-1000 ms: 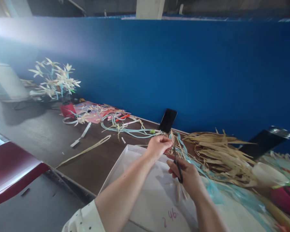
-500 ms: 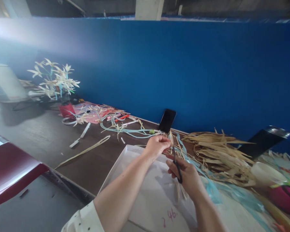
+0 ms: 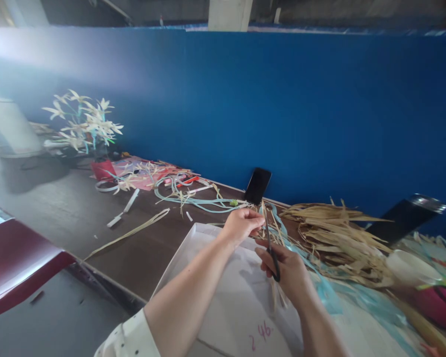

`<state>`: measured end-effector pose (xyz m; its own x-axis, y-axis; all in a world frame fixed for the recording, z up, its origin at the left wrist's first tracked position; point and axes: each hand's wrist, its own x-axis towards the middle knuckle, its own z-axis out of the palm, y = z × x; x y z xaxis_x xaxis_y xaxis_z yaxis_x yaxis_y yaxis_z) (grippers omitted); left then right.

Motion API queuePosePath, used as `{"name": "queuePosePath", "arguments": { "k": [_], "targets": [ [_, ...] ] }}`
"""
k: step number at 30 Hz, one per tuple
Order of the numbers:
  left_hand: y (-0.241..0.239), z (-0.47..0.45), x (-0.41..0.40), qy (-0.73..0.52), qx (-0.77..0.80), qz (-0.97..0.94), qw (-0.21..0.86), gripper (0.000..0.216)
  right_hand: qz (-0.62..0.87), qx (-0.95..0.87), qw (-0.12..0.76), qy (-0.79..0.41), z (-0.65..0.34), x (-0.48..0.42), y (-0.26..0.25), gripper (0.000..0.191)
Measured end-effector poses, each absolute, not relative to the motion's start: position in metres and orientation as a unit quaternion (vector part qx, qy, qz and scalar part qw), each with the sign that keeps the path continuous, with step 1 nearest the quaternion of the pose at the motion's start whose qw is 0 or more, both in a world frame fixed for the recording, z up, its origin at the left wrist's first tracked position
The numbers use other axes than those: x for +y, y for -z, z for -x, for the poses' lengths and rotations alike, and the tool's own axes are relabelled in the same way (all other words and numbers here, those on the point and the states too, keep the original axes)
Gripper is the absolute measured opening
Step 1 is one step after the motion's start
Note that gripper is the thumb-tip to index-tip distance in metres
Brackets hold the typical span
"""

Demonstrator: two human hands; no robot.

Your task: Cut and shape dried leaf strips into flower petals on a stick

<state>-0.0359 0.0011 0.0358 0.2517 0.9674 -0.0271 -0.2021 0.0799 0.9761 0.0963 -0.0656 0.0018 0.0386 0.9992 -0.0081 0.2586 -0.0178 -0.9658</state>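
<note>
My left hand [image 3: 241, 224] is closed in a pinch on the top of a thin dried straw strip [image 3: 264, 209] held upright over a white sheet [image 3: 226, 292]. My right hand [image 3: 286, 270] grips black-handled scissors [image 3: 270, 248], whose blades point up along the strip, just right of my left fingers. Loose ends of straw hang below my right hand. A pile of dried straw [image 3: 338, 238] lies just to the right, over pale blue ribbons [image 3: 319, 282].
A dark phone [image 3: 257, 185] leans on the blue wall [image 3: 282, 114]. Blue cords and scraps [image 3: 186, 196] lie left of it, with a bunch of straw flowers [image 3: 83, 124] farther left. A white cup [image 3: 409, 267] and pink container [image 3: 440, 305] stand right. A red seat [image 3: 15, 263] is lower left.
Almost nothing has moved: both hands stay on the strip and scissors, shifting only slightly.
</note>
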Motion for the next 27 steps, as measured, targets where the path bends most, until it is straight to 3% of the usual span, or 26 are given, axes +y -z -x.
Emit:
{"name": "queuePosePath", "arguments": {
  "k": [27],
  "targets": [
    [-0.023,0.030,-0.001,-0.410,0.380,-0.562,0.610,0.022,0.585,-0.565,0.440,-0.381,-0.101,-0.065,-0.003,0.048]
  ]
}}
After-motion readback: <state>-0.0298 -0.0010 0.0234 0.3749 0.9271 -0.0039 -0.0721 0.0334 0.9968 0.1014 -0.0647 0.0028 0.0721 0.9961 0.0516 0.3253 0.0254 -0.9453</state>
